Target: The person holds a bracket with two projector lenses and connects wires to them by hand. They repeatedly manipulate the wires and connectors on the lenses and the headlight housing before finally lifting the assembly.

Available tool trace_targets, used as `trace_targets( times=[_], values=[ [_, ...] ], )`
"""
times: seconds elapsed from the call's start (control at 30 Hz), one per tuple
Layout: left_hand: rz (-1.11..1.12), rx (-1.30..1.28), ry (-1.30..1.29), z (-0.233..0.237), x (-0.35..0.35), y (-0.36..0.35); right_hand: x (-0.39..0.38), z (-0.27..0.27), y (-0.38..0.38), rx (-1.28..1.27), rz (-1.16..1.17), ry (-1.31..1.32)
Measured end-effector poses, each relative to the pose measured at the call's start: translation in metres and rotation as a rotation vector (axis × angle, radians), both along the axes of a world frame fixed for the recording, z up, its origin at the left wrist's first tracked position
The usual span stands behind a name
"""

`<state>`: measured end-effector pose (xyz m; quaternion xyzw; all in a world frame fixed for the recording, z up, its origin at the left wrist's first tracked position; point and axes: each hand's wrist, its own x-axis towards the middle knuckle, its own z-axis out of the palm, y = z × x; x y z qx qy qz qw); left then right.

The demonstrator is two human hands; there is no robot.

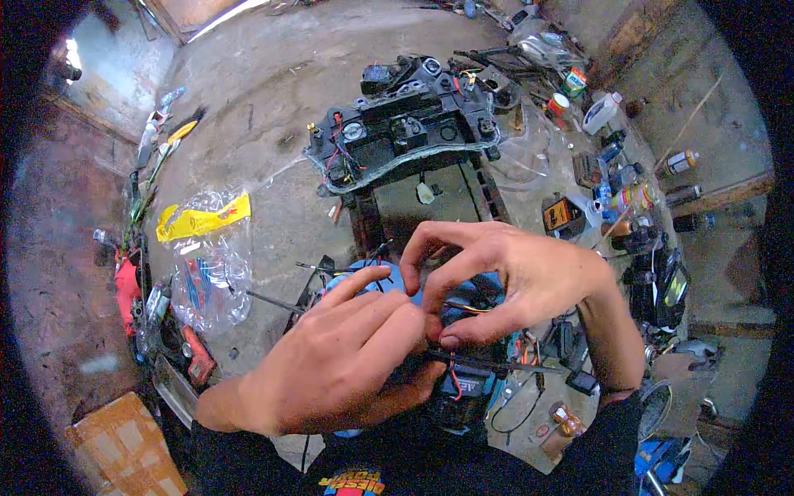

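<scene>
My left hand [347, 347] is closed, its fingers curled beside a black cable [484, 362] that comes out at the fingertips. My right hand [504, 277] is closed too, with thumb and fingers pinched around thin coloured wires [465, 308]. The fingertips of both hands meet in front of me, hiding the exact spot where they grip. Below them, a loose pink-red wire [456, 382] hangs near a dark cylinder with blue and white lettering [471, 386]. A blue surface [484, 289] shows partly behind the fingers.
A black plastic assembly [401, 136] with trailing wires lies ahead on the concrete floor. To the left are a clear plastic bag with a yellow label [203, 219] and a red-handled tool [197, 355]. Bottles and a black-orange container [564, 215] stand right. A cardboard box [128, 446] sits lower left.
</scene>
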<state>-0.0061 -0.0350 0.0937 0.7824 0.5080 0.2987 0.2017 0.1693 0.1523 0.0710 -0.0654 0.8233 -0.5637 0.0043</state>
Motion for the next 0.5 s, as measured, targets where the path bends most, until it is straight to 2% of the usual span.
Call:
trace_targets(
  times=[0.13, 0.33, 0.5],
  values=[
    [0.003, 0.017, 0.017, -0.0027, -0.0004, -0.0012, 0.0017, 0.0015, -0.0065, 0.109, -0.044, 0.039],
    [0.029, 0.057, -0.003, -0.0029, 0.0025, 0.0022, 0.0045, 0.0019, -0.0013, 0.038, -0.012, 0.053],
    [0.035, 0.053, 0.024, -0.0035, 0.0019, -0.0022, 0.0028, 0.0072, -0.0087, 0.125, -0.019, 0.058]
  ],
)
